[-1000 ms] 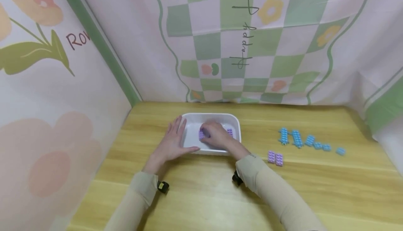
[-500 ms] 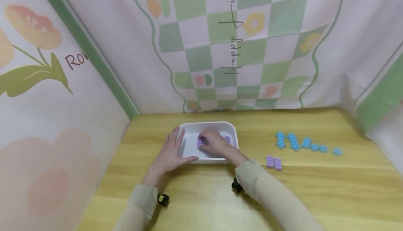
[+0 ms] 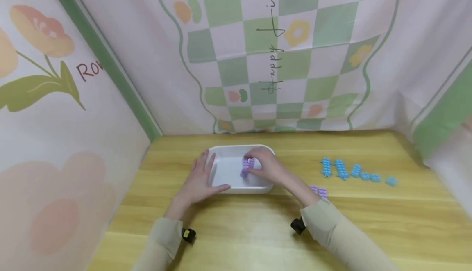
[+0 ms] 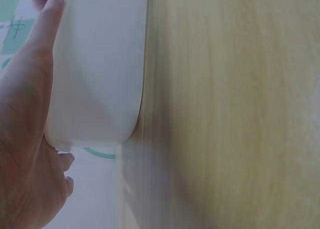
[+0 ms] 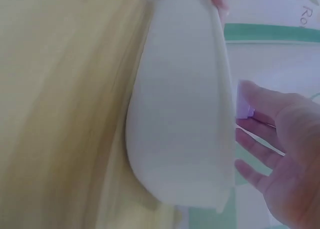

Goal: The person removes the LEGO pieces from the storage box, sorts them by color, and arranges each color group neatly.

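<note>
My left hand [image 3: 194,181] rests at the near left corner of a white plastic tray [image 3: 221,176], fingers straight along its left side and thumb along the front rim. The left wrist view shows this hand [image 4: 27,114] against the tray's outer wall [image 4: 100,74]. Above the tray's right half, my right hand [image 3: 269,166] pinches a light purple toy building brick [image 5: 243,103] between thumb and fingers. Two columns of purple studs show beside its fingertips in the head view, and the hand covers part of them. In the right wrist view, the right hand [image 5: 285,139] is beyond the rim.
Two more purple bricks [image 3: 321,192] lie right of the tray, partly behind the right forearm. Farther right, several blue pieces [image 3: 340,169] form a loose row on the wooden table [image 3: 239,234]. A patterned curtain [image 3: 228,78] hangs behind the table.
My right hand has moved right within the tray area, keeping hold of a purple brick. The left hand keeps its place on the tray. The head view has tilted.
</note>
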The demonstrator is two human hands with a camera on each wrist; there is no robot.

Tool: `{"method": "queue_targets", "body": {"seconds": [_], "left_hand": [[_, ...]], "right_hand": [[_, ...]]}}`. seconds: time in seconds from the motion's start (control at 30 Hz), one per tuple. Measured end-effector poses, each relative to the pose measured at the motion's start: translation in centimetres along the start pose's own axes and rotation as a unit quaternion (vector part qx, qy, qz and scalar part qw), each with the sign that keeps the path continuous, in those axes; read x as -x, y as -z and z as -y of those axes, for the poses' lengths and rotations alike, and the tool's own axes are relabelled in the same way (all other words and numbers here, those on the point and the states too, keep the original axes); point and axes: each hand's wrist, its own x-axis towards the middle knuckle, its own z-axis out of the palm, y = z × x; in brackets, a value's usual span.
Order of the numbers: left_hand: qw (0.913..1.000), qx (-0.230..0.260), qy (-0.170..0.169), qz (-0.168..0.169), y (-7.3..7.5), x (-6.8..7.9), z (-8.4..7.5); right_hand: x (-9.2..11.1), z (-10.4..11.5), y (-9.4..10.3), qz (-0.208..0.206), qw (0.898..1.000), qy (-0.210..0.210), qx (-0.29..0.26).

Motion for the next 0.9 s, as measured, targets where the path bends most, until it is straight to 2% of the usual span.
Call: {"method": "queue_targets", "body": {"seconds": [0.23, 0.37, 0.53, 0.7, 0.9], "left_hand": [[0.9999, 0.010, 0.005, 0.003, 0.0, 0.1, -0.1], [0.9999, 0.010, -0.003, -0.008, 0.1, 0.1, -0.1], [0.9998, 0.001, -0.013, -0.016, 0.3, 0.1, 0.1], [0.9997, -0.017, -0.014, -0.010, 0.2, 0.0, 0.3], [0.9996, -0.010, -0.020, -0.017, 0.1, -0.2, 0.4]], "right_hand": [[4.4, 1.3, 1.8, 0.011, 0.999, -0.029, -0.033], [7.5, 1.4, 3.1, -0.007, 0.999, -0.034, -0.026], [11.7, 0.8, 4.2, -0.059, 0.998, -0.033, 0.019], [15.7, -0.7, 5.2, -0.091, 0.992, -0.050, 0.067], [18.8, -2.8, 6.7, -0.120, 0.986, -0.059, 0.098]]}}
